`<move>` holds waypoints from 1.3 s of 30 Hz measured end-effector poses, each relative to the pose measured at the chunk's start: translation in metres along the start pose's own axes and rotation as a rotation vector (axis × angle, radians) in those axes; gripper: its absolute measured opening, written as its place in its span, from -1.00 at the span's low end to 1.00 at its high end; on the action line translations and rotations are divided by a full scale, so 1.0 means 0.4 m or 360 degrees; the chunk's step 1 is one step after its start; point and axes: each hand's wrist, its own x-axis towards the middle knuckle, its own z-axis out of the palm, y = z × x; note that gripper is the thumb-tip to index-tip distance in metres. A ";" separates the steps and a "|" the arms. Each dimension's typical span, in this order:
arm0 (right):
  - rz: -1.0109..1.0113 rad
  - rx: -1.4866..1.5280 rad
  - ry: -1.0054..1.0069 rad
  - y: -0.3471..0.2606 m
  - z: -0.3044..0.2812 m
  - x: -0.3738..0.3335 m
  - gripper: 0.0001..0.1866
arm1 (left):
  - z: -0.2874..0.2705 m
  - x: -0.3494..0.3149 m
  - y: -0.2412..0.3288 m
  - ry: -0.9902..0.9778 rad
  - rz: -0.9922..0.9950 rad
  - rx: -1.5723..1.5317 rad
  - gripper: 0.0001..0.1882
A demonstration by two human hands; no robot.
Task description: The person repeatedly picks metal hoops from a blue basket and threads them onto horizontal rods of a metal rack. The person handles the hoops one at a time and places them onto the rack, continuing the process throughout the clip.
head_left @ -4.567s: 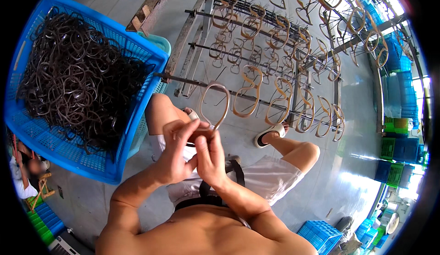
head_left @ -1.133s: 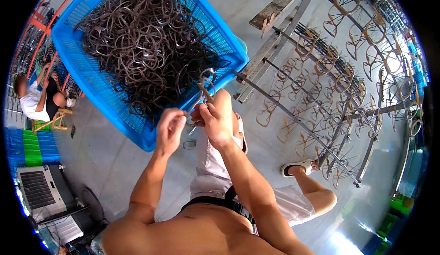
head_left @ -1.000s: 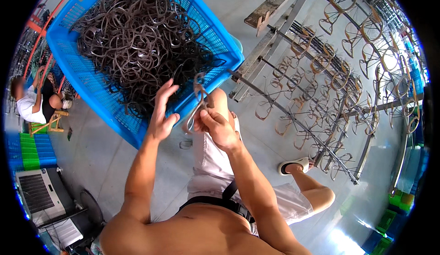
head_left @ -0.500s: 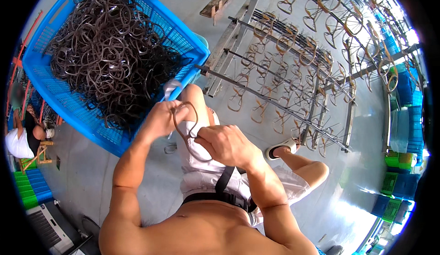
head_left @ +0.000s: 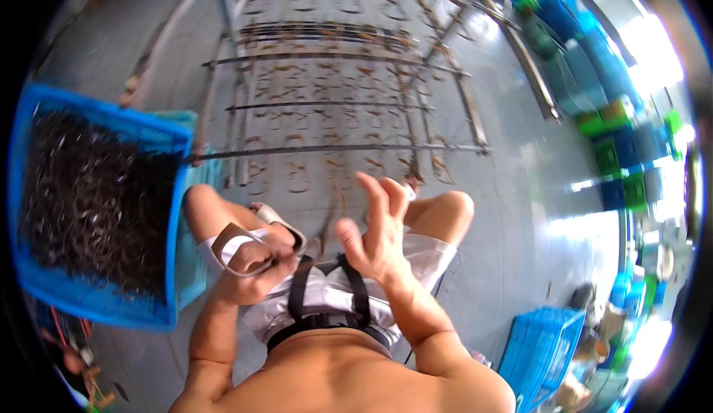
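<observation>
In my left hand [head_left: 256, 283] is a thin brown looped piece [head_left: 238, 266], bent into open rings like a figure eight. The fingers are closed round its lower side, above my left thigh. My right hand [head_left: 377, 238] is raised over my lap, with thumb and fingers spread and nothing between them. Just left of it is a blurred brown strip [head_left: 327, 229]; what it hangs from cannot be made out. To the left, a large blue plastic basket [head_left: 178, 212] holds a tangled heap of dark brown looped pieces [head_left: 96, 205].
Ahead stands a metal rack [head_left: 334, 148] whose bars carry rows of hanging brown looped pieces [head_left: 297, 175]. A teal basket [head_left: 194, 257] sits beneath the blue one. Another blue crate [head_left: 538, 353] is at the lower right; stacked blue and green bins [head_left: 609, 153] line the right side.
My view has swung right, so the rack now lies straight ahead and the basket at far left. My right hand has let go of the looped piece and opened; my left still holds it.
</observation>
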 end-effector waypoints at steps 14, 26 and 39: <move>0.0968 0.1048 0.1268 0.481 -0.263 -0.007 -0.72 | 0.221 0.255 -0.066 -0.0330 -0.0465 -0.0379 -0.73; 0.1219 0.1685 0.1121 0.643 -0.152 0.081 -0.75 | 0.277 0.188 -0.109 -0.0677 -0.1710 -0.1113 -0.83; 0.1343 0.1825 0.1423 0.660 -0.184 0.080 -0.79 | 0.254 0.168 -0.096 -0.0492 -0.1539 -0.0714 -0.86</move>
